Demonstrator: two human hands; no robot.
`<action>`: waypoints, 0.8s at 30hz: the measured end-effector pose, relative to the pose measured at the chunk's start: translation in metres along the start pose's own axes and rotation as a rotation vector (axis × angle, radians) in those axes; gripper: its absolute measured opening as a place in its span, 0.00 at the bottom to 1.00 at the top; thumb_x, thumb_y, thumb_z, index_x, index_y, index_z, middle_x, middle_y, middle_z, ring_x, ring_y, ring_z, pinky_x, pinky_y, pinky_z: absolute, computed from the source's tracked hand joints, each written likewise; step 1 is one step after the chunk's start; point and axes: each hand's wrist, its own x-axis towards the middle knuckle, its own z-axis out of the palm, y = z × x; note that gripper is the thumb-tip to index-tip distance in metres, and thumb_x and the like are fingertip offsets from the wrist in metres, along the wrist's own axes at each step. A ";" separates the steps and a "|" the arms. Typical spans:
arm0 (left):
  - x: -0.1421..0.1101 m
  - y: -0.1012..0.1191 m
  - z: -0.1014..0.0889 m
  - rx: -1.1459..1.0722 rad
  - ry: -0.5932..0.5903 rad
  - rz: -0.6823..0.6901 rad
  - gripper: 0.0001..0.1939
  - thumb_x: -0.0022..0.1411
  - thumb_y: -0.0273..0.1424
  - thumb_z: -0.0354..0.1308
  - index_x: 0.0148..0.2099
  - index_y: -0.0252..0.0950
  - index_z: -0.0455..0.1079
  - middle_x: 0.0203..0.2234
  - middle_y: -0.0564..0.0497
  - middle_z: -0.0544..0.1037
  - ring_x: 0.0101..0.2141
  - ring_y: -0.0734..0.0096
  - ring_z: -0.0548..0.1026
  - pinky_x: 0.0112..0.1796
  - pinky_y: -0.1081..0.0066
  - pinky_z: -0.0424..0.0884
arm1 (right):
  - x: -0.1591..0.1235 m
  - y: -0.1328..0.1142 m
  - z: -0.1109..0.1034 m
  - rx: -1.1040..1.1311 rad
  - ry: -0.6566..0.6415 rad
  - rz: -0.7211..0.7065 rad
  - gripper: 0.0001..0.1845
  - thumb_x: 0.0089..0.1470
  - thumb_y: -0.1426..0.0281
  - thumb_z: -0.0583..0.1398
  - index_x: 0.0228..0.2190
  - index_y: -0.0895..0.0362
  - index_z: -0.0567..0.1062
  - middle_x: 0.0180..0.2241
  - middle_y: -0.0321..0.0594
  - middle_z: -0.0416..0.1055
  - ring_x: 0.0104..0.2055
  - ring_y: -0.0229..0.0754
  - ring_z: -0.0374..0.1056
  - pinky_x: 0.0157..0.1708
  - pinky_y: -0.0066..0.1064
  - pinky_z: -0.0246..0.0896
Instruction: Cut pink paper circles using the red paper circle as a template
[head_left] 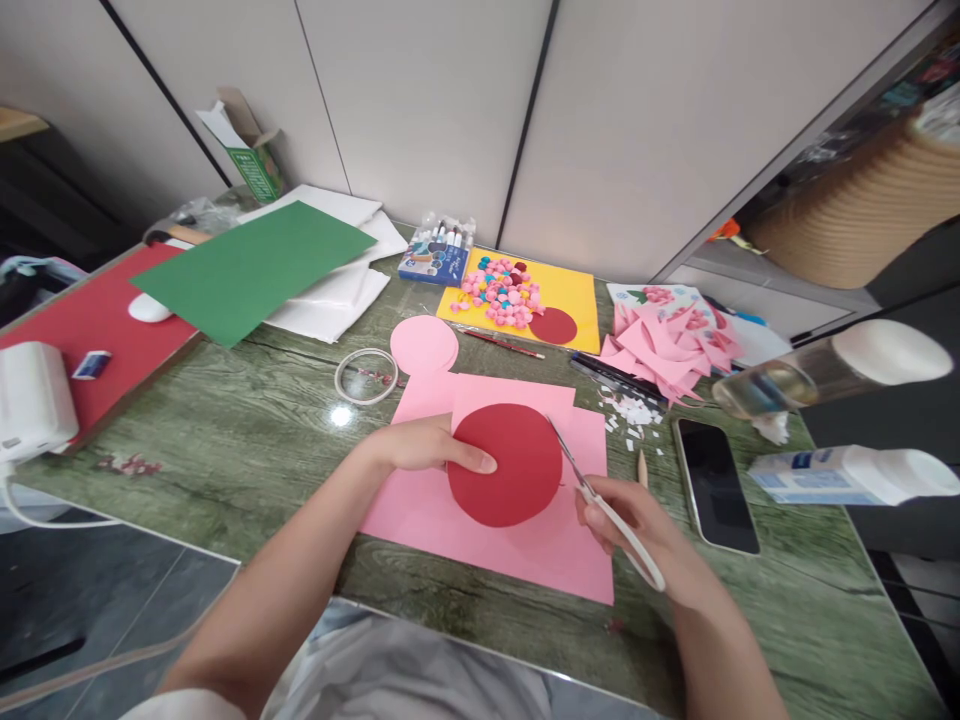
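My left hand (pixel 435 445) pinches a red paper circle (pixel 510 480) at its left side, thumb on top and the other fingers hidden underneath. White-handled scissors (pixel 615 520) are in my right hand (pixel 626 510), their blades pointing up and left at the circle's right edge. Whether the blades touch the paper I cannot tell. Under the circle lie pink paper sheets (pixel 427 515) on the green marbled table. Just beyond them are stacked pink paper circles (pixel 424 345) and a white ring (pixel 366 376).
A yellow sheet (pixel 577 285) bears many small coloured balls and a dark red circle. To the right lie pink paper scraps (pixel 667 345), a phone (pixel 716 485), a bottle (pixel 847 475) and a clear cup (pixel 787 380). Green paper (pixel 255 265) and red paper (pixel 112 320) are at left.
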 end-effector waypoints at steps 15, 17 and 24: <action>-0.001 -0.001 -0.005 0.052 -0.028 -0.012 0.21 0.47 0.30 0.64 0.46 0.37 0.71 0.40 0.49 0.78 0.41 0.65 0.74 0.41 0.68 0.69 | 0.000 0.000 -0.005 -0.051 -0.025 0.029 0.20 0.56 0.58 0.54 0.20 0.57 0.59 0.17 0.29 0.52 0.20 0.33 0.48 0.22 0.28 0.41; -0.001 -0.001 -0.006 0.056 -0.026 -0.026 0.20 0.47 0.30 0.64 0.45 0.37 0.71 0.40 0.49 0.78 0.40 0.65 0.74 0.40 0.69 0.70 | -0.001 -0.001 -0.007 -0.050 -0.042 0.034 0.20 0.56 0.58 0.54 0.20 0.57 0.60 0.16 0.29 0.52 0.20 0.33 0.48 0.21 0.28 0.40; -0.001 -0.001 -0.005 0.053 -0.033 -0.044 0.17 0.48 0.28 0.63 0.43 0.37 0.72 0.38 0.50 0.78 0.39 0.68 0.74 0.37 0.72 0.70 | -0.001 0.000 -0.011 -0.036 -0.078 0.031 0.20 0.56 0.59 0.54 0.19 0.57 0.60 0.16 0.29 0.53 0.20 0.33 0.49 0.21 0.27 0.41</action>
